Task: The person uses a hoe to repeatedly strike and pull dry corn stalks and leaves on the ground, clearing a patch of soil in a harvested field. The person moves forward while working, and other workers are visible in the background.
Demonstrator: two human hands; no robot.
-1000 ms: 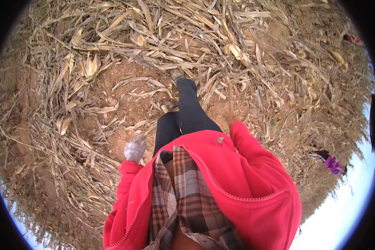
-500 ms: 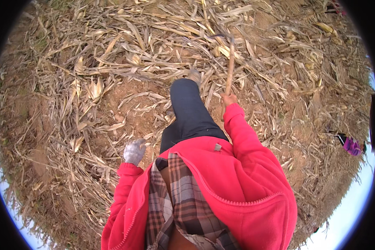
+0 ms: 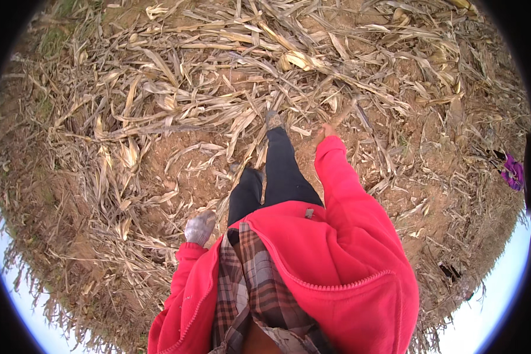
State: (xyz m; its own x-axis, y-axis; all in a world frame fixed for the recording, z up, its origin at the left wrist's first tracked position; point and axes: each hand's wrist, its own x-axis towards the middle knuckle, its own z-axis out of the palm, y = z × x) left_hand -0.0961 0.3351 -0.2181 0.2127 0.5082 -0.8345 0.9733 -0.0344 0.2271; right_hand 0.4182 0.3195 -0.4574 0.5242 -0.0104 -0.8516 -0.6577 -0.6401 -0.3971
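My right hand (image 3: 327, 130) reaches forward at the end of a red sleeve and is closed on a thin wooden stick (image 3: 345, 112) that points up and to the right over the dry stalks. My left hand (image 3: 199, 227), in a grey glove, hangs low at my left side with its fingers curled and nothing visible in it. My dark trouser legs and one shoe (image 3: 274, 120) stretch forward between the two hands over bare brown soil.
Dry maize stalks and husks (image 3: 177, 100) cover the ground all round, thickest ahead and to the left. A patch of bare soil (image 3: 189, 171) lies just before my feet. A purple object (image 3: 513, 172) lies at the far right edge.
My right arm has stretched further forward with the stick, which now lies lower and more slanted. My leading foot has stepped ahead. The left hand stayed at my side.
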